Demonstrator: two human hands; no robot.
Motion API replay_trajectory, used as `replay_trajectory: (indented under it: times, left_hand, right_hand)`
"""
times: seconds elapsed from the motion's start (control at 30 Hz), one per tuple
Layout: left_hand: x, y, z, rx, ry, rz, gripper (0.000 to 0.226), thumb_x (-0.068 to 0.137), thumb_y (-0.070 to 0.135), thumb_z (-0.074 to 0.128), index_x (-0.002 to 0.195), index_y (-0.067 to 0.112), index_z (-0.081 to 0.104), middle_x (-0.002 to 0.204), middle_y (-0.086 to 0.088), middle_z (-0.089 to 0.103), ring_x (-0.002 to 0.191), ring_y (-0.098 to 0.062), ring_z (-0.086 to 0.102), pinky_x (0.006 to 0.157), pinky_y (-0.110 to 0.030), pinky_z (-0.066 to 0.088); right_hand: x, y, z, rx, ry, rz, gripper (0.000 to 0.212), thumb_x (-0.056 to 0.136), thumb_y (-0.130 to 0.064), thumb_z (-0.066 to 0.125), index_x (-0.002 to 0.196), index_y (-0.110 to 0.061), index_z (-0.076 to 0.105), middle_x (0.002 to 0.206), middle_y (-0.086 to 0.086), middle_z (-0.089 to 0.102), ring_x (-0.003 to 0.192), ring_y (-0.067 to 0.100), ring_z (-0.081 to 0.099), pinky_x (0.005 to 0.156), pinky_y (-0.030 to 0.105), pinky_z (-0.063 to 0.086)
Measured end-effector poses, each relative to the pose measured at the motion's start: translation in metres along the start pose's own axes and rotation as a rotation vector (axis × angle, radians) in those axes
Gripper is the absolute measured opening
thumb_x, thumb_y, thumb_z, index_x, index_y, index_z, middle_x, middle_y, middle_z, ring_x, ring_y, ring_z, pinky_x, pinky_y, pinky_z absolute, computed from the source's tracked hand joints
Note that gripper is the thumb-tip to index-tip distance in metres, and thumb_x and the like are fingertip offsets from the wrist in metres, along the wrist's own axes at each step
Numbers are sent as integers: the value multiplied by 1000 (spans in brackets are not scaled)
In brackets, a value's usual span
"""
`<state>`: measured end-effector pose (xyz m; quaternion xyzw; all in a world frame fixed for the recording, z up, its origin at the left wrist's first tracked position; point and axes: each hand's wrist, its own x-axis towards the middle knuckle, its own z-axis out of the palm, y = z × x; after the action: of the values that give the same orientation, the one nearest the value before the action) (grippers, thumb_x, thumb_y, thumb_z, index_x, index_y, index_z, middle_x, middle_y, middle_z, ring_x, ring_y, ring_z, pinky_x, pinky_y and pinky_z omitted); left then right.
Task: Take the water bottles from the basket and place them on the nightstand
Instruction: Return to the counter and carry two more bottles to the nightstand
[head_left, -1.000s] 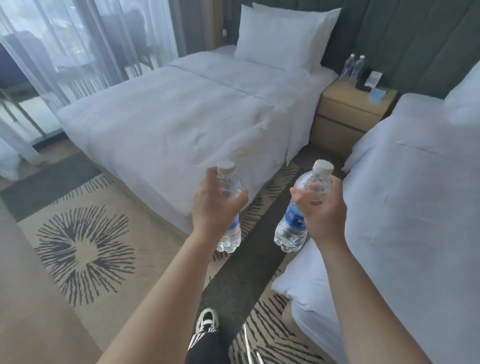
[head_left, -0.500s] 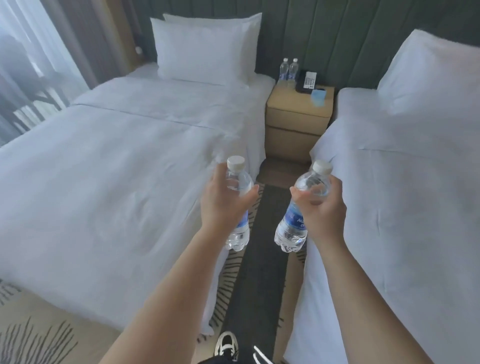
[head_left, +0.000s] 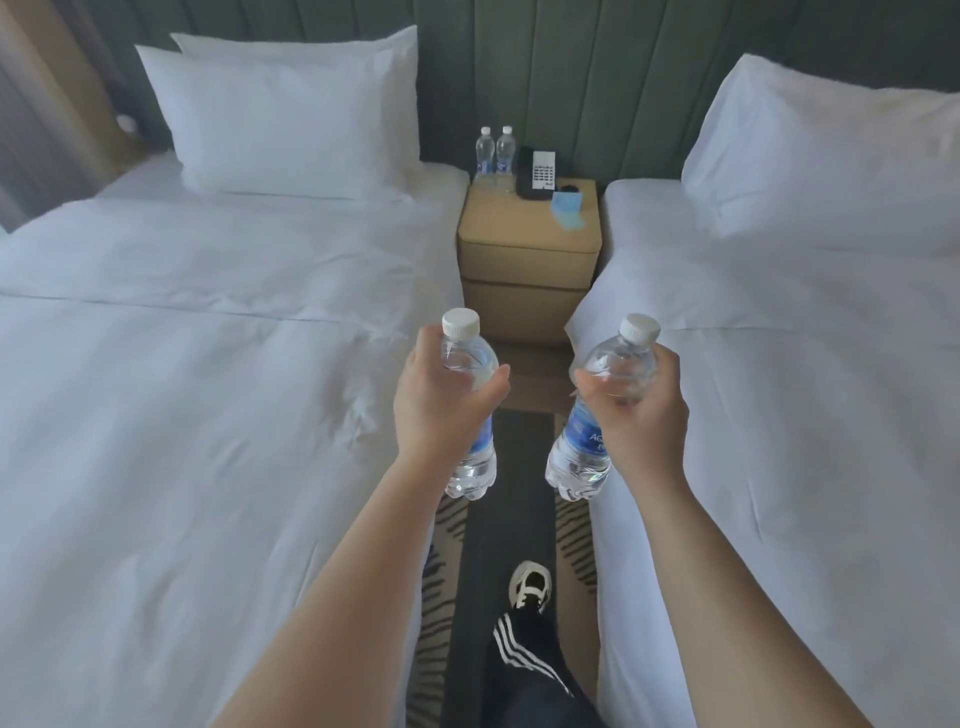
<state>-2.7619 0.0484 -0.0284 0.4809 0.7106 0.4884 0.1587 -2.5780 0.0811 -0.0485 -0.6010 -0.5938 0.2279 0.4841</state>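
Now, hands: left hand (head_left: 441, 395) and right hand (head_left: 636, 410), fingers wrapped around a bottle each.
Risk: crowded nightstand (head_left: 524, 231) back edge; standing bottles (head_left: 494, 153) could topple.

left hand (head_left: 439, 400) grips left bottle (head_left: 467, 410) upright | right hand (head_left: 636, 402) grips right bottle (head_left: 597, 415), cap tilted right | far: nightstand (head_left: 527, 244) between two beds, two bottles (head_left: 494, 150), phone (head_left: 540, 174) on top

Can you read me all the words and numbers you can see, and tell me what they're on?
"AQ": start of a cut-off word on the blue label of the bottle in the right hand.
Left-hand bottle label: hidden by the hand.
Two nightstand bottles: labels too small.
Phone keypad: too blurred.
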Motion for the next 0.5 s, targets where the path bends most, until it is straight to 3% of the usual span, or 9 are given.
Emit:
replay_trajectory:
  times: [0.13, 0.3, 0.5]
  left_hand:
    - [80, 6, 52, -35, -22, 10, 45, 71, 41, 75, 100, 22, 46, 92, 2, 64, 83, -19, 63, 72, -41, 53]
    - [187, 30, 119, -68, -10, 34, 44, 70, 43, 75, 100, 32, 43, 96, 9, 62, 86, -9, 61, 71, -33, 51]
    - [287, 39, 179, -60, -5, 41, 46, 70, 45, 73, 102, 36, 42, 95, 10, 62, 85, -9, 61, 71, -37, 54]
  right_hand:
    - [87, 7, 34, 48, -2, -12, 66, 69, -56, 70, 122, -29, 44, 109, -14, 57, 79, -10, 54, 55, -3, 38]
    - [208, 17, 69, 52, -55, -24, 65, 69, -56, 72, 122, -32, 42, 110, -12, 61, 84, -2, 57, 61, 4, 37]
    - [317, 24, 105, 79, -59, -40, 69, 63, -67, 64, 120, -37, 41, 97, -26, 55, 84, -22, 53, 59, 1, 40]
